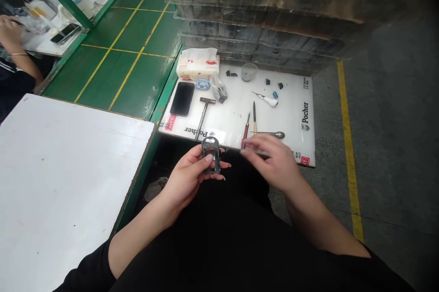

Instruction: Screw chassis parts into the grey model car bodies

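My left hand (187, 173) is closed around a small black plastic frame-shaped part (215, 167), with the thumb across it and fingertips behind. The part has a rounded top end and openings through its middle. My right hand (274, 159) is over the table's near edge, fingers bent and somewhat blurred. Its fingertips are at the lower end of a thin red-handled tool (246, 131); whether they grip it I cannot tell. Beside that lie a slim pointed file (254, 116) and a metal-handled tool (277, 135). Farther back is a white-handled pointed tool (269, 100).
The white-covered table (222, 120) bears a T-handled tool (207, 100), a phone (182, 98), a tissue pack (198, 66), a plastic bag (218, 90), a small cup (249, 72) and several dark pieces. Stacked clear trays (254, 22) rise behind. A co-worker's hand (9, 34) shows at far left.
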A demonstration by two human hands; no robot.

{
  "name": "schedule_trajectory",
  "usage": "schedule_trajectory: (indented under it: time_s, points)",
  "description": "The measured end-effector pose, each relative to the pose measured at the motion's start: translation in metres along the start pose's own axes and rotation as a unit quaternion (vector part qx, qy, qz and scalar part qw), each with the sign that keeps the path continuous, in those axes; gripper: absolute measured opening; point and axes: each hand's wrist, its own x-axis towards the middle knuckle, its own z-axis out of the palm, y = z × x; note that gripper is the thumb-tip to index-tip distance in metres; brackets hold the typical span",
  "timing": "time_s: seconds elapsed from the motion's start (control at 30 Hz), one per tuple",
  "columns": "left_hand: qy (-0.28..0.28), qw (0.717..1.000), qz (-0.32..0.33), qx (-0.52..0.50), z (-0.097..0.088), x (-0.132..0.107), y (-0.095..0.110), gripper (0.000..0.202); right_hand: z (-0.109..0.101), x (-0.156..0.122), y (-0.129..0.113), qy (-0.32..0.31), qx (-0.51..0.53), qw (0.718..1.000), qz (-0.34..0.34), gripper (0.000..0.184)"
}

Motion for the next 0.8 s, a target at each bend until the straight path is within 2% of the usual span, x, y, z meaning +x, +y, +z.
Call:
schedule_trajectory:
  time_s: [0.03, 0.1, 0.27, 0.4, 0.57, 0.7, 0.8]
  points:
    - [-0.010, 1.000, 0.009, 0.013, 0.004, 0.002, -0.001, 0.030, 0.005, 0.000, -0.013, -0.037, 0.065, 0.997, -0.002, 0.029]
    - [-0.029, 0.999, 0.027, 0.036, 0.010, 0.004, -0.002, 0.032, 0.014, 0.000, -0.030, -0.061, 0.136, 0.989, 0.006, 0.027]
    - [-0.050, 0.996, 0.039, 0.063, 0.016, 0.009, -0.003, 0.032, 0.026, 0.000, -0.031, -0.054, 0.231, 0.971, 0.045, 0.021]
    - [-0.043, 0.995, 0.049, 0.077, 0.017, 0.016, -0.006, 0.031, 0.024, -0.002, -0.029, -0.015, 0.171, 0.985, 0.012, 0.015]
    - [0.004, 0.983, 0.091, 0.157, 0.024, 0.026, -0.011, 0.040, 0.024, -0.002, -0.036, 0.070, 0.075, 0.995, -0.017, 0.011]
    - [0.012, 0.984, 0.070, 0.164, 0.030, 0.034, -0.011, 0.032, 0.028, -0.002, -0.036, 0.101, 0.055, 0.993, -0.025, 0.015]
    - [0.042, 0.982, 0.057, 0.174, 0.032, 0.052, -0.009, 0.026, 0.032, -0.002, -0.030, 0.146, 0.034, 0.988, -0.027, 0.016]
